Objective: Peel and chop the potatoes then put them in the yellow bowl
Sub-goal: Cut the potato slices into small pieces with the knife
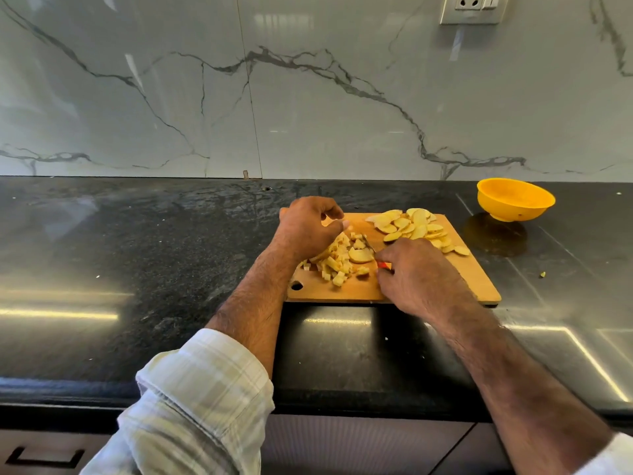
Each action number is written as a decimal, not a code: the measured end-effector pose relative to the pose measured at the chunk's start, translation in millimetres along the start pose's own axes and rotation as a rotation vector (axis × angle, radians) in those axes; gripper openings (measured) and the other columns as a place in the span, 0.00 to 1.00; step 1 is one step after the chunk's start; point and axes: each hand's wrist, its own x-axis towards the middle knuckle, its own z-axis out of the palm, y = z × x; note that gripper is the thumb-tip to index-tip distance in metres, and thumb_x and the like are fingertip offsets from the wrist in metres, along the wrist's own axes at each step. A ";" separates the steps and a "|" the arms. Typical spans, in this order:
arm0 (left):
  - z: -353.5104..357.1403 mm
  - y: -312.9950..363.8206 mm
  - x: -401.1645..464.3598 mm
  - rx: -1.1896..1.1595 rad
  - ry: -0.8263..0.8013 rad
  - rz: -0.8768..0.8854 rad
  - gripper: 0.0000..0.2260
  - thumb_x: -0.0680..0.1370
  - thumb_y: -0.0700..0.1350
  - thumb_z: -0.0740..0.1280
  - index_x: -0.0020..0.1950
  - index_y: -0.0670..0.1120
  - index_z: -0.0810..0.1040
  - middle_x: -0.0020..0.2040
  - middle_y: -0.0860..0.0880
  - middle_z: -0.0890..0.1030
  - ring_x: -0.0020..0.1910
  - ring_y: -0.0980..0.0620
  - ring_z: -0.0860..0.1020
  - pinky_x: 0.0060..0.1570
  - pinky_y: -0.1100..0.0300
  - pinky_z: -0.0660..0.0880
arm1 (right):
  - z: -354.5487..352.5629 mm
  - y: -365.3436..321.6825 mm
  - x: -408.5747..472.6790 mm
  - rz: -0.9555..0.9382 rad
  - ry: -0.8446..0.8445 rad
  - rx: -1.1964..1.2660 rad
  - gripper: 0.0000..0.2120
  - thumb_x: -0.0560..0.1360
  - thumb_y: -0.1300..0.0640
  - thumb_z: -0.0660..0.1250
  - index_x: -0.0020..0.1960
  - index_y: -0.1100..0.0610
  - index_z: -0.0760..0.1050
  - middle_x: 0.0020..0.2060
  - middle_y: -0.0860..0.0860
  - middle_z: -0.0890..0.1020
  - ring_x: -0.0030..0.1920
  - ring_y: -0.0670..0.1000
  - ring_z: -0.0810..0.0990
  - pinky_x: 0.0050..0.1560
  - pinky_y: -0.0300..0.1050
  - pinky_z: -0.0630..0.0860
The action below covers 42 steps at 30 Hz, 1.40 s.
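Observation:
A wooden cutting board (476, 272) lies on the black counter. A pile of small potato cubes (337, 267) sits at its left-middle, with one round slice (360, 256) beside it. Several potato slices (412, 228) are heaped at the board's far right. My left hand (308, 228) hovers over the cubes with fingers curled; whether it pinches a piece is unclear. My right hand (414, 274) grips a knife with an orange handle (383, 265), its blade (369, 244) pointing toward the cubes. The yellow bowl (515, 199) stands empty at the back right, apart from the board.
The black stone counter (154, 269) stretches wide to the left. A marble wall rises behind it, with a socket (471, 8) at upper right. A small scrap (542, 274) lies right of the board. Drawer fronts sit below the counter edge.

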 end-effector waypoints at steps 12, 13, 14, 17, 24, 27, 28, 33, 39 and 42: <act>-2.3 -2.9 3.7 -0.220 0.031 -0.098 0.21 0.84 0.64 0.61 0.58 0.51 0.85 0.54 0.55 0.85 0.56 0.56 0.80 0.56 0.55 0.77 | -2.3 -4.2 19.2 -0.047 -0.032 -0.021 0.19 0.80 0.45 0.68 0.70 0.45 0.78 0.66 0.49 0.79 0.62 0.52 0.78 0.58 0.49 0.81; -2.4 -2.2 3.4 -0.227 0.022 -0.105 0.22 0.84 0.65 0.60 0.59 0.51 0.85 0.55 0.55 0.85 0.56 0.56 0.80 0.55 0.57 0.76 | -4.1 -3.7 18.7 -0.073 -0.028 -0.002 0.19 0.80 0.45 0.68 0.70 0.45 0.78 0.66 0.48 0.79 0.63 0.51 0.78 0.59 0.49 0.80; -2.8 -0.8 2.6 -0.228 0.013 -0.110 0.22 0.84 0.65 0.60 0.59 0.51 0.85 0.57 0.54 0.85 0.57 0.56 0.80 0.53 0.59 0.75 | -6.1 -1.8 18.0 -0.093 -0.011 0.028 0.18 0.80 0.46 0.68 0.70 0.45 0.79 0.66 0.47 0.79 0.63 0.50 0.78 0.60 0.49 0.80; -4.4 3.8 0.2 -0.215 -0.030 -0.112 0.24 0.85 0.66 0.58 0.58 0.51 0.87 0.58 0.52 0.86 0.54 0.58 0.80 0.45 0.65 0.70 | -9.8 8.6 16.7 -0.061 0.052 0.066 0.18 0.80 0.45 0.69 0.69 0.44 0.79 0.65 0.46 0.81 0.59 0.48 0.80 0.57 0.47 0.81; -6.1 10.7 -6.2 -0.258 -0.098 -0.078 0.25 0.84 0.66 0.60 0.52 0.49 0.88 0.40 0.53 0.86 0.34 0.55 0.82 0.40 0.52 0.81 | -10.1 17.8 2.4 -0.029 0.006 0.100 0.18 0.79 0.44 0.69 0.69 0.42 0.78 0.63 0.45 0.82 0.56 0.46 0.81 0.53 0.45 0.81; -7.7 11.3 -6.3 -0.275 -0.091 -0.060 0.26 0.83 0.68 0.60 0.49 0.50 0.88 0.43 0.54 0.88 0.38 0.43 0.84 0.43 0.43 0.83 | -15.0 24.5 -10.8 0.023 0.059 0.050 0.16 0.80 0.47 0.68 0.67 0.44 0.80 0.51 0.45 0.84 0.44 0.45 0.80 0.41 0.42 0.78; -7.1 12.3 -6.3 -0.276 -0.095 -0.045 0.26 0.83 0.67 0.59 0.50 0.49 0.88 0.44 0.54 0.88 0.34 0.47 0.82 0.39 0.46 0.82 | -14.7 24.1 -15.1 0.039 0.053 0.035 0.16 0.80 0.47 0.67 0.67 0.44 0.80 0.49 0.45 0.84 0.42 0.45 0.79 0.40 0.42 0.77; -7.3 14.3 -7.7 -0.264 -0.075 -0.043 0.26 0.84 0.66 0.60 0.54 0.48 0.88 0.46 0.55 0.87 0.38 0.60 0.83 0.43 0.54 0.81 | 0.2 6.9 -22.1 0.008 0.038 0.030 0.13 0.80 0.46 0.67 0.63 0.46 0.81 0.54 0.45 0.82 0.48 0.44 0.78 0.48 0.43 0.81; -5.0 6.5 -2.9 -0.176 -0.137 -0.214 0.40 0.76 0.80 0.51 0.67 0.53 0.83 0.65 0.48 0.83 0.63 0.46 0.80 0.66 0.38 0.76 | -0.9 10.2 -12.8 -0.027 0.033 0.104 0.15 0.80 0.45 0.68 0.66 0.44 0.80 0.53 0.43 0.83 0.46 0.41 0.76 0.42 0.38 0.72; -2.3 3.6 -1.4 -0.136 -0.129 -0.227 0.43 0.73 0.82 0.48 0.69 0.55 0.80 0.69 0.48 0.81 0.67 0.45 0.78 0.70 0.33 0.71 | -1.6 19.4 -15.5 0.015 0.068 0.117 0.17 0.80 0.44 0.68 0.68 0.44 0.79 0.45 0.42 0.81 0.42 0.42 0.77 0.39 0.39 0.73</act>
